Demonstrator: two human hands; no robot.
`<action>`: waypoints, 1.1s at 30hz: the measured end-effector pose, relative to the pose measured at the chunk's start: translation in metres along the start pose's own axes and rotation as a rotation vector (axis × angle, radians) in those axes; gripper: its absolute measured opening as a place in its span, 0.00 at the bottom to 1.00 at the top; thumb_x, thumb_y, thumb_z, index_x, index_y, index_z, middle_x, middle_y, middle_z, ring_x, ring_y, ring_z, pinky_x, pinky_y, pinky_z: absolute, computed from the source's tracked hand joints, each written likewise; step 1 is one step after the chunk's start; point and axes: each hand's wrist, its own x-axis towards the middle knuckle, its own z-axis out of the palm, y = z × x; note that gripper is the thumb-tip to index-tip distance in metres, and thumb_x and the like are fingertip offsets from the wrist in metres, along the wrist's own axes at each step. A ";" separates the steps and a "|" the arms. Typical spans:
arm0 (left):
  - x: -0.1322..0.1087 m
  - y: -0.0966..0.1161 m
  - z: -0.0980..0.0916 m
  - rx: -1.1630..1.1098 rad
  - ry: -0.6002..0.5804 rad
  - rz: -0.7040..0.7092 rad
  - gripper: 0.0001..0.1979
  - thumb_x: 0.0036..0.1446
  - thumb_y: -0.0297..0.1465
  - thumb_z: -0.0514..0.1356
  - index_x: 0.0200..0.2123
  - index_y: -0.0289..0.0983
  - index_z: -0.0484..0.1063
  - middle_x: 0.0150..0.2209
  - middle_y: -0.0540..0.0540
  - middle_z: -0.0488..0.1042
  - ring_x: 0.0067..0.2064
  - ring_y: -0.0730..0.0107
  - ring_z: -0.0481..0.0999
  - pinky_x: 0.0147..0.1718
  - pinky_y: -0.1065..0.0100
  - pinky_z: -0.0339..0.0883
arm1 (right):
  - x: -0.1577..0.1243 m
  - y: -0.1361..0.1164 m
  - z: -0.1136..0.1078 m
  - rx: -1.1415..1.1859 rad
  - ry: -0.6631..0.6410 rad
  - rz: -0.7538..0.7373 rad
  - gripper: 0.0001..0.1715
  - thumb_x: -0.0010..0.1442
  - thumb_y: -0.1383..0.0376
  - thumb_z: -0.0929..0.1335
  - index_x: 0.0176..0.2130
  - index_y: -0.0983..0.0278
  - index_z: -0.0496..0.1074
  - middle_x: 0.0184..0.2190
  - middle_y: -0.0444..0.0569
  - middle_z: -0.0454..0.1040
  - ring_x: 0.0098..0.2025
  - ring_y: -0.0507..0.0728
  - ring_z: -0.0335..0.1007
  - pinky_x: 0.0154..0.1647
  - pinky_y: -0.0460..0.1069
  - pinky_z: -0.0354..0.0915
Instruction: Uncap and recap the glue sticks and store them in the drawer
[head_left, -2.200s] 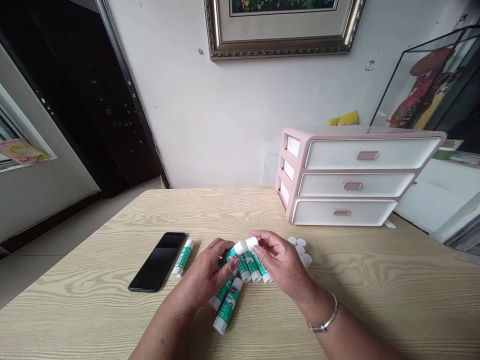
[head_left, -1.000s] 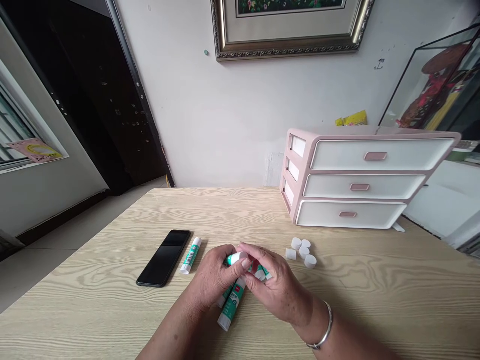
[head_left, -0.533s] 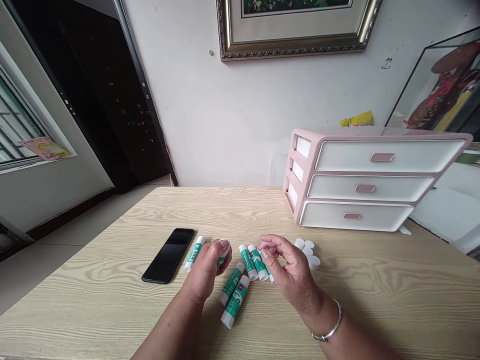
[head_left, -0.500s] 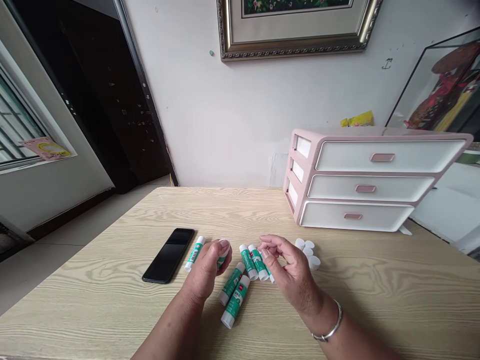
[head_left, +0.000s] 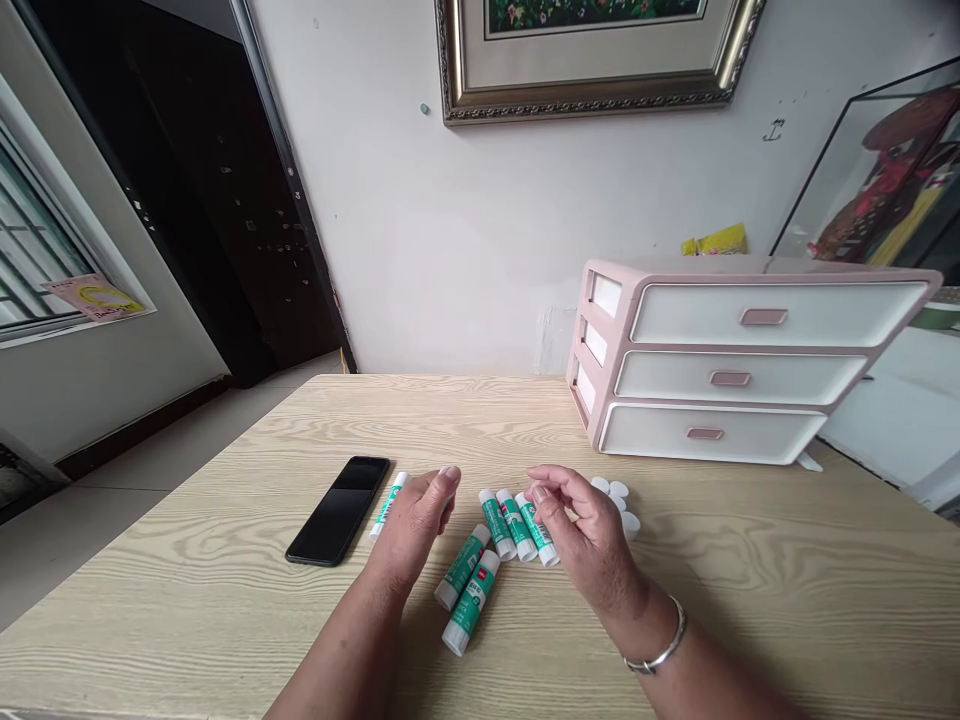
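My left hand (head_left: 416,520) is closed, thumb on top. The glue stick it held half a second ago is now hidden behind the fingers. Between my hands, several green-and-white glue sticks (head_left: 514,525) lie in a slanted row, partly under the fingers of my right hand (head_left: 589,535). That hand hovers with loosely curled fingers, thumb and forefinger close together, and I see nothing held in it. Two more glue sticks (head_left: 471,603) lie side by side nearer to me. Another glue stick (head_left: 388,505) rests left of my left hand. Several white round caps (head_left: 619,495) sit behind my right hand.
A black phone (head_left: 337,512) lies on the wooden table (head_left: 225,600) at left. At the back right stands a pink and white drawer unit (head_left: 731,378), with a yellow packet (head_left: 716,240) behind its top. A framed picture (head_left: 592,100) hangs on the wall.
My left hand has turned, so the glue stick in it no longer shows. My right hand has shifted slightly right, uncovering more of the row's rightmost glue stick.
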 end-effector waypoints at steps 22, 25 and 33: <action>0.008 -0.002 -0.032 0.966 -0.055 -0.406 0.19 0.62 0.43 0.50 0.39 0.38 0.75 0.42 0.33 0.81 0.45 0.42 0.80 0.36 0.57 0.67 | 0.017 0.013 -0.020 -0.202 0.112 0.049 0.15 0.66 0.58 0.66 0.45 0.63 0.76 0.31 0.49 0.79 0.31 0.54 0.75 0.33 0.48 0.71; 0.009 -0.004 -0.035 0.960 -0.054 -0.425 0.17 0.60 0.44 0.51 0.37 0.40 0.73 0.42 0.34 0.81 0.44 0.43 0.80 0.36 0.57 0.66 | 0.028 0.021 -0.039 -0.328 0.171 0.097 0.17 0.66 0.57 0.64 0.47 0.63 0.76 0.31 0.49 0.79 0.32 0.55 0.75 0.34 0.48 0.69; 0.012 -0.019 -0.035 0.999 -0.018 -0.371 0.15 0.62 0.43 0.51 0.42 0.41 0.69 0.46 0.36 0.80 0.45 0.46 0.79 0.32 0.60 0.63 | 0.042 0.014 -0.071 -0.797 0.003 0.322 0.14 0.62 0.63 0.64 0.42 0.60 0.78 0.35 0.48 0.81 0.37 0.57 0.76 0.37 0.49 0.64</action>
